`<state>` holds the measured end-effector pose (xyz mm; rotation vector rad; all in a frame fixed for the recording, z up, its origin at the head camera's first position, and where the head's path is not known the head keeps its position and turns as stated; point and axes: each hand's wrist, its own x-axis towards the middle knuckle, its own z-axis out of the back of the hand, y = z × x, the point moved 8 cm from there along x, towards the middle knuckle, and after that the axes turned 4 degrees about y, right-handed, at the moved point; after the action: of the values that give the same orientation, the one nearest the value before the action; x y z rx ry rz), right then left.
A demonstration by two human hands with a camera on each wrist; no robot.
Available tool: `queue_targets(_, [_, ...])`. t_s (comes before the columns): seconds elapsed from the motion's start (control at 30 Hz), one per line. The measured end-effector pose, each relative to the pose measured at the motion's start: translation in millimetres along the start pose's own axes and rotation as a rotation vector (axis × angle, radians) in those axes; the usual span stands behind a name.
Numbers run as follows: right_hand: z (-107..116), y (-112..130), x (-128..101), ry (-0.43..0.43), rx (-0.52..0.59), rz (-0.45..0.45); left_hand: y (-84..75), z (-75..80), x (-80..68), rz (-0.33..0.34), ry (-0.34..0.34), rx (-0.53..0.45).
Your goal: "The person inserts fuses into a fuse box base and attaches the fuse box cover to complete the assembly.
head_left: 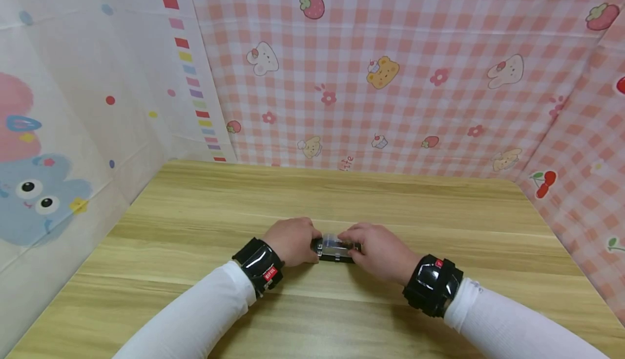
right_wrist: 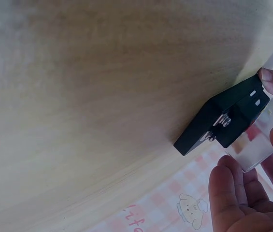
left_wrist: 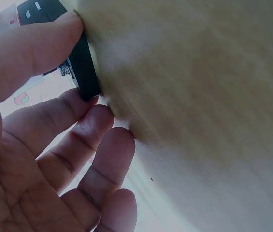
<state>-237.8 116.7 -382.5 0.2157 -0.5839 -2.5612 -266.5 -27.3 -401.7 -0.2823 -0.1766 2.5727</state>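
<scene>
Black flat rectangular device with a clear plastic top and small metal screws [head_left: 336,249] sits on the pale wood-grain tabletop [head_left: 342,202], held between both hands near my front edge of the frame. I see the left hand [head_left: 292,241] gripping its left end, thumb on top and fingers curled beneath against the wood. The right hand [head_left: 381,250] pinches the right end, one fingertip on the black corner and the others around the clear part.

Pink gingham cloth printed with bears, strawberries and cupcakes [head_left: 390,77] walls off the back and right; a white sheet with a blue cartoon rabbit [head_left: 58,147] hangs on the left.

Black wrist-mounted cameras [head_left: 432,284] sit over white sleeves. Both hands cover much of the device, and the left wrist view is blurred, so I cannot make out its markings.
</scene>
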Motion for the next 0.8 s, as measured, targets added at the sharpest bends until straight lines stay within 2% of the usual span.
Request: queue_targets(0.8, [-4.8,-0.3,2.2,0.012,-0.006,0.011,0.5,-1.1,-0.5,0.010,-0.001,-0.022])
